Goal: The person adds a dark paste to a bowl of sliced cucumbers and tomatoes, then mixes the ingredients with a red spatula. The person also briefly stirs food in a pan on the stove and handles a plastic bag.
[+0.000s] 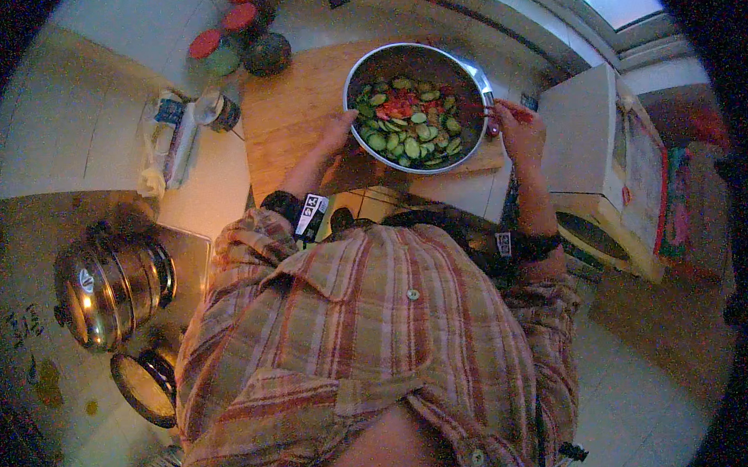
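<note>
A round metal bowl [408, 163] with a pale rim is before me at the wooden board, its mouth facing up toward me. Inside lie many green cucumber-like slices [411, 148] with a heap of chopped red pieces [399, 104] on top. My left hand [339, 132] grips the rim on the left side. At the right rim, my right hand [521, 125] has its fingers closed against the bowl. A shiny metal strip [480, 78] and a short dark handle [493, 127] show beside those fingers; whether they belong to the bowl cannot be told.
A large wooden board [293, 105] lies under the bowl. Jars with red lids [206, 44] and a dark round object [267, 54] stand beyond it. Left are packets [172, 136], a steel steamer pot [110, 286] and a pan [144, 390]. A white cabinet-like box [579, 130] stands right.
</note>
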Demonstrator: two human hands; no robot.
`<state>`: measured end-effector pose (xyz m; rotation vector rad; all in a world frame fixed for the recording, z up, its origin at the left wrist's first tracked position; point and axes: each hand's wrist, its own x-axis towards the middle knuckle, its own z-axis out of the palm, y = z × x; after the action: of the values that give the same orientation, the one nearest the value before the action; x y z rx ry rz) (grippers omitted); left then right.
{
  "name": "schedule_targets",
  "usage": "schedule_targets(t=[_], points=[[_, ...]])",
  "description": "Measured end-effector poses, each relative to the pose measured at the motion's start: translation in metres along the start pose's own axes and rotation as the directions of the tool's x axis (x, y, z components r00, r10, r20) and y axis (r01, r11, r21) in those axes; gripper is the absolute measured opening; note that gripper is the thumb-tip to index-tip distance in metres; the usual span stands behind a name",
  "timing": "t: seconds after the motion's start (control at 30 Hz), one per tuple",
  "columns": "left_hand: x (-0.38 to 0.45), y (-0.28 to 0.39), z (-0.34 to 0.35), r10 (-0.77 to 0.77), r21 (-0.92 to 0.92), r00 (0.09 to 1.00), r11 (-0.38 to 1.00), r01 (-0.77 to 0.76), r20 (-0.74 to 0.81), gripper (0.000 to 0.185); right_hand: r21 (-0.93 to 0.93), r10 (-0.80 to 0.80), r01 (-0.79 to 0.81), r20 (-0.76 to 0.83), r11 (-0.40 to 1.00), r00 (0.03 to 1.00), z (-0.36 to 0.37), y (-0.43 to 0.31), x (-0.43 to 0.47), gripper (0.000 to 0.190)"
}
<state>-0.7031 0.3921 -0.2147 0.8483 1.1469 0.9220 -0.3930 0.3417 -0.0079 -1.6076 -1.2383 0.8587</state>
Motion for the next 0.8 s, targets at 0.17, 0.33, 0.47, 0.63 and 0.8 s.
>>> schedule_targets(t=[0.17, 0.33, 0.47, 0.63, 0.8], points=[[0.005, -0.009, -0.004, 0.131, -0.020, 0.991, 0.991, -0.131, -0.016, 0.041, -0.033, 0.064, -0.066, -0.053, 0.997, 0.997, 0.048, 0.041, 0.014, 0.017], [0.001, 0.001, -0.006, -0.039, 0.122, 0.999, 0.992, 0.043, -0.033, 0.045, -0.026, -0.246, 0.250, 0.092, 0.968, 0.965, 0.079, 0.015, -0.015, 0.015], [0.004, 0.005, -0.007, 0.026, 0.115, 0.999, 0.993, -0.023, -0.026, 0.045, 0.058, -0.138, 0.127, 0.305, 0.990, 0.942, 0.099, -0.014, -0.035, 0.015], [-0.003, 0.013, -0.003, 0.098, 0.058, 0.994, 0.994, -0.095, -0.047, 0.045, -0.148, -0.238, 0.274, 0.220, 0.950, 0.946, 0.103, -0.003, -0.027, 0.017], [-0.004, 0.021, -0.001, -0.009, 0.056, 0.998, 0.998, 0.012, -0.054, 0.045, 0.014, -0.255, 0.254, 0.053, 0.967, 0.966, 0.054, 0.002, 0.006, 0.018]])
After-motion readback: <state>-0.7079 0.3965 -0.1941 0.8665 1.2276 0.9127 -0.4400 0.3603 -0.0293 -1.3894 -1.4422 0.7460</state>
